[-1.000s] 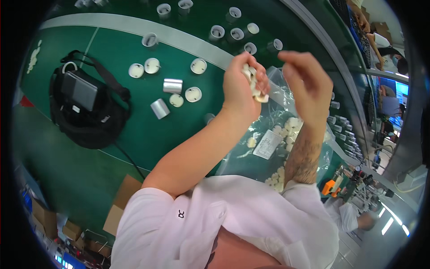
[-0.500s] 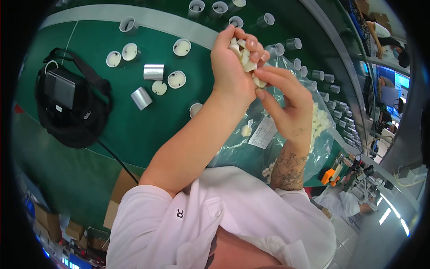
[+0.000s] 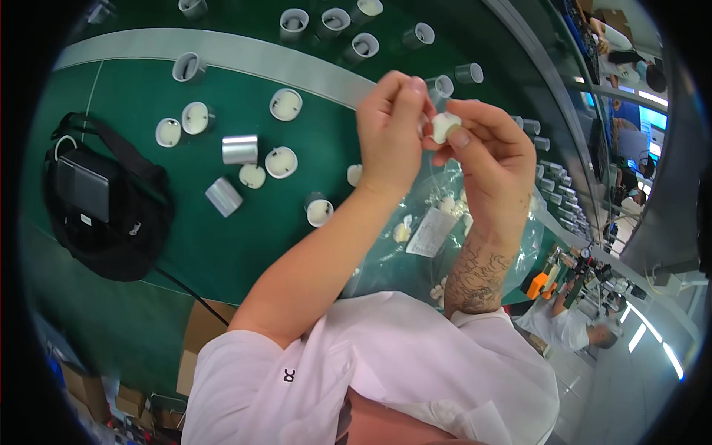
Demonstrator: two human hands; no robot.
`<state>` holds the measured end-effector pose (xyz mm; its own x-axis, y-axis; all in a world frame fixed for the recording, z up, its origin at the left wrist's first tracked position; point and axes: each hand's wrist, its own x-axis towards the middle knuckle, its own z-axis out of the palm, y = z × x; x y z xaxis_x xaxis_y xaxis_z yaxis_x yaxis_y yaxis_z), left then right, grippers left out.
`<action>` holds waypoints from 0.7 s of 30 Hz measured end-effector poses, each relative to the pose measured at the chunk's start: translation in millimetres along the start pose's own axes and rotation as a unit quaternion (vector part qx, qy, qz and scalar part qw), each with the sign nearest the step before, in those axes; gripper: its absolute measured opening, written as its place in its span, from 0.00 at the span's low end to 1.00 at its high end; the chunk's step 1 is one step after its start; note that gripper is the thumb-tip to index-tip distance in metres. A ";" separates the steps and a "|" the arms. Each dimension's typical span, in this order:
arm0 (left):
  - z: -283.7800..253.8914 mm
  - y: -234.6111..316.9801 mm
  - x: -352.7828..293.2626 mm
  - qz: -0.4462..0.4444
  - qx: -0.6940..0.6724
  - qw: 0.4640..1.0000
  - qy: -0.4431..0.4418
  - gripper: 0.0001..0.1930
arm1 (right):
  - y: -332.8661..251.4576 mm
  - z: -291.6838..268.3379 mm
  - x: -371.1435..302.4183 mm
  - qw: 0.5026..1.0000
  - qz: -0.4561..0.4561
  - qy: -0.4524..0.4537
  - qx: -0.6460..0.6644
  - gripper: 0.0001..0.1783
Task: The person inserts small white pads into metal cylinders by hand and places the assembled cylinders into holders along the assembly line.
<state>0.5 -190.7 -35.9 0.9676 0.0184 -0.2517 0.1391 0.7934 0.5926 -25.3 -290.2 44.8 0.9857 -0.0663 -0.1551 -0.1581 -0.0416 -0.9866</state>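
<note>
In my right hand (image 3: 493, 152) a small chunky white piece (image 3: 446, 127) is pinched between thumb and fingers. Close beside it, my left hand (image 3: 393, 130) is closed, its fingers curled toward the same piece; what lies inside them is hidden. Below both hands, a clear plastic bag (image 3: 386, 256) lies spread on the green table, a white printed label (image 3: 432, 231) on it. Similar loose white pieces (image 3: 447, 204) show around the label, and part of the bag is covered by my right forearm.
Left on the green table (image 3: 133, 185) are silver cylinders (image 3: 239, 150), white-filled cups (image 3: 285, 104) and a black bag (image 3: 111, 200) with a dark box-shaped device. Beyond a grey strip (image 3: 222, 46) stand several grey cups (image 3: 294, 25). People work at the right.
My left hand has turned and closed, so the handful of white pieces in its palm no longer shows. My right hand now holds one piece up beside it. The view has shifted slightly.
</note>
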 end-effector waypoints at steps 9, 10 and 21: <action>9.9 -2.3 1.1 -0.052 0.042 0.997 -0.039 0.12 | -19.2 20.4 44.1 0.999 -0.021 0.045 -0.011 0.20; 9.2 0.5 2.4 -0.062 0.039 0.997 -0.030 0.12 | -19.5 21.9 49.4 0.999 -0.007 0.024 -0.028 0.18; 5.5 -9.0 4.2 -0.045 0.085 0.995 -0.024 0.12 | -36.1 58.1 89.8 0.990 -0.025 -0.057 -0.123 0.13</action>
<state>4.5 -201.2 -38.1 0.9578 -0.0806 -0.2758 0.2559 0.6754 0.6916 72.4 -236.7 63.6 0.9908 0.0537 -0.1240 -0.1038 -0.2844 -0.9531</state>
